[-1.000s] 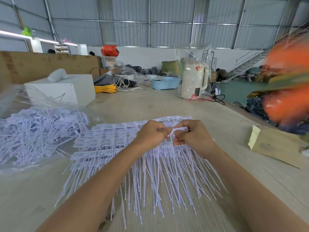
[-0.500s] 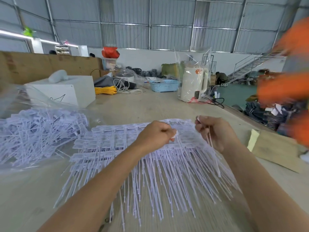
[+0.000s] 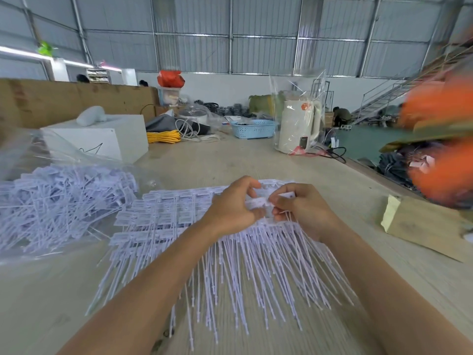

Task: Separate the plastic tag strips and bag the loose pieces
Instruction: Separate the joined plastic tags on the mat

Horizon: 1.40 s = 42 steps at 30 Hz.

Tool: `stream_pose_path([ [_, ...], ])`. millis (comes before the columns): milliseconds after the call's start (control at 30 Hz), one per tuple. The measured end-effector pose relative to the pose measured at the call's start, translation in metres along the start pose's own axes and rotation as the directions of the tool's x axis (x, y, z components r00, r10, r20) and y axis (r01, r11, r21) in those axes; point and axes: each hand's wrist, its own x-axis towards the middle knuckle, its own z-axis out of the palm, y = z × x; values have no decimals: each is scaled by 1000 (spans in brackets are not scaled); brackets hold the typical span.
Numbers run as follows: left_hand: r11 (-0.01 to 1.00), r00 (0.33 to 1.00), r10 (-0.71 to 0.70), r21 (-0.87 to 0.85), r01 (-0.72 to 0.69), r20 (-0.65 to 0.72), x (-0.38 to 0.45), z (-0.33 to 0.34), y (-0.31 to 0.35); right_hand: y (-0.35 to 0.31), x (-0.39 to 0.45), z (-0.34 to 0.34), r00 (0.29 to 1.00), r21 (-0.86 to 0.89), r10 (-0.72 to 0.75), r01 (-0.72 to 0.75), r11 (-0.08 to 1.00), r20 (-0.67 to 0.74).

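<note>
Hands meet at frame centre: left hand and right hand each pinch one tag above the strips on the worktop. Advice: twist close to the joint; bag lies left

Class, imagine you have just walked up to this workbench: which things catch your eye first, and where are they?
Centre stage, the left hand and right hand pinch white tags atop a wide fan of joined tag strips. To the left, a clear bag bulges with loose pieces. At the right edge, blurred orange shapes loom.
</note>
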Motion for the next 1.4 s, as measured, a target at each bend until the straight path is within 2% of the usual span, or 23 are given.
stream_pose_path([
  [133,988,990,-144,46,144,-10,1,-2,-1,-1,-1,-3,999,33,8,-9,999,31],
  [300,993,994,-102,-54,104,41,-2,-3,4,1,1,-5,999,-17,-22,23,1000,33],
  [433,999,999,-44,18,44,-14,-2,-2,5,4,1,-7,997,-26,-12,14,1000,82],
  [533,999,999,-31,34,31,-19,-2,-1,4,5,-1,-7,992,-148,0,19,989,129],
  [633,999,999,-44,-8,43,-32,-3,1,4,5,-2,-3,996,-214,-31,48,976,81],
  [700,991,996,-86,-103,83,-29,-2,1,6,3,-2,1,996,-244,-77,87,966,49],
  [800,934,983,-184,-313,173,-7,2,-1,10,0,-4,6,990,-248,-139,140,959,22],
  [967,833,957,-268,-471,290,114,3,-8,9,-3,-5,11,964,-376,-266,248,893,6],
  [1133,815,962,-221,-513,271,158,3,-10,14,-2,-2,8,971,-302,-240,226,926,-10],
  [1200,811,962,-180,-522,263,205,2,-12,13,2,3,3,967,-430,-246,194,882,-67],
  [1233,816,958,-149,-517,259,244,1,-13,13,4,5,-5,958,-529,-250,141,837,-139],
  [1267,822,953,-132,-508,259,272,0,-14,13,5,8,-18,944,-554,-233,68,830,-234],
  [1300,835,950,-139,-483,264,280,0,-15,12,6,10,-33,929,-444,-170,7,896,-328],
  [1333,853,952,-161,-448,267,262,1,-14,9,3,10,-46,920,-201,-62,-18,979,-386],
  [1367,877,956,-179,-403,263,233,2,-13,7,-2,11,-56,929,97,60,-26,995,-364],
  [1400,896,958,-194,-361,260,209,1,-10,4,-8,12,-60,949,366,153,-44,930,-275],
])
